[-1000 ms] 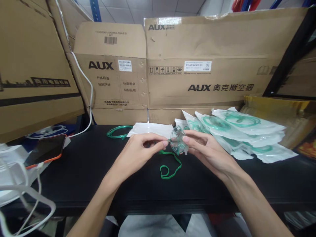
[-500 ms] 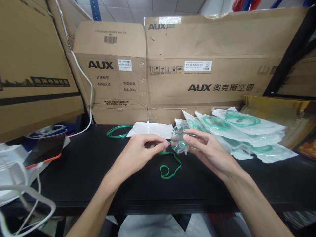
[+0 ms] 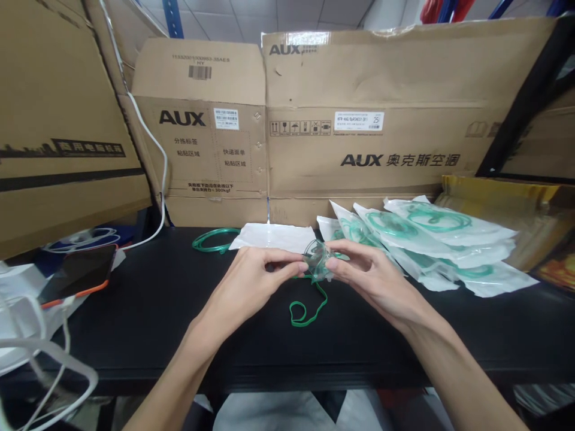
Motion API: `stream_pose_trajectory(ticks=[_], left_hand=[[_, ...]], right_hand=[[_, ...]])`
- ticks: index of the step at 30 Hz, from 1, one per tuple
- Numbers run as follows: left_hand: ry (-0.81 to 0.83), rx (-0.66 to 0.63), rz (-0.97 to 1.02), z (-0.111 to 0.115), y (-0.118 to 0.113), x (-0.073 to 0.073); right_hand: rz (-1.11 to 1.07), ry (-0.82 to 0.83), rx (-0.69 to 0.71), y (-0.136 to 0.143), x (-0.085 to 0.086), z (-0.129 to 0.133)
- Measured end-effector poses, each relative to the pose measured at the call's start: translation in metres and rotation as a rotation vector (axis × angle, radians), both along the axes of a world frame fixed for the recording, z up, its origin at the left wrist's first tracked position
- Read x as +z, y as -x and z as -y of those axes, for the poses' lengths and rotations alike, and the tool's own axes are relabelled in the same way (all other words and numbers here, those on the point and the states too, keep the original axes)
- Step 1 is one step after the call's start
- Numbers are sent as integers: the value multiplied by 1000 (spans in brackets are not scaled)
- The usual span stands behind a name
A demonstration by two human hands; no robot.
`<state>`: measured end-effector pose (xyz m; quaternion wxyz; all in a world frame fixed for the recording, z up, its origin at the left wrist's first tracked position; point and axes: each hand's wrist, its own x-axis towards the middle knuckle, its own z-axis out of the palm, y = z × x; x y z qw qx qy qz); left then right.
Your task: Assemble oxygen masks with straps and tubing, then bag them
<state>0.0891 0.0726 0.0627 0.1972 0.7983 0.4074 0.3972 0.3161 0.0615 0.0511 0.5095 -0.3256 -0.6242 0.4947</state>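
Note:
A clear, green-tinted plastic mask (image 3: 318, 261) is held above the black table, between my two hands. My right hand (image 3: 359, 266) grips its right side between thumb and fingers. My left hand (image 3: 265, 269) is closed in a pinch at the mask's left edge; its fingertips touch the rim, and whether they also hold the strap is too small to tell. A green elastic strap (image 3: 309, 317) hangs from below the mask and lies curled on the table. Behind my left hand are a coil of green tubing (image 3: 211, 240) and a flat white packet (image 3: 274, 237).
Several white and clear packets (image 3: 435, 221) with green tubing are piled at the right. A phone with an orange case (image 3: 85, 272) and white cables (image 3: 67, 359) are at the left. Cardboard panels (image 3: 395, 78) stand behind the black table (image 3: 179, 335).
The mask has turned and moved slightly left in my right hand. My left fingertips are now at its rim, where before they pinched the thin green strap beside it.

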Motion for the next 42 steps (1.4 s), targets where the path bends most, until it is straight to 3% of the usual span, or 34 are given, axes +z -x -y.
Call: stream_pose_trajectory(ticks=[5,9,12,15,19,30,38,42], left_hand=[[-135,8,-17,-1,0,0],[-298,17,-31,-2,-1,-3],[-391,-22,-71,-3,-3,-6],[-454,-27,-133,-4,-4,-8],[-519,-25,-185,-4,-4,-9],[-460,-10,-195,-3,-8,-12],[-175,-32,-94,3,-20,-9],[-79,-17,-75,13,-9,-4]], right_hand=[[-1,-39,75,-1,0,1],[-28,-47,27,-2,1,0],[77,-48,-52,-1,0,-2],[216,-122,-95,1,-1,-6],[235,-236,-99,3,-2,-9],[258,-212,-135,4,-7,-10],[289,-225,-189,-2,-10,-11],[253,-292,-180,19,-8,-5]])
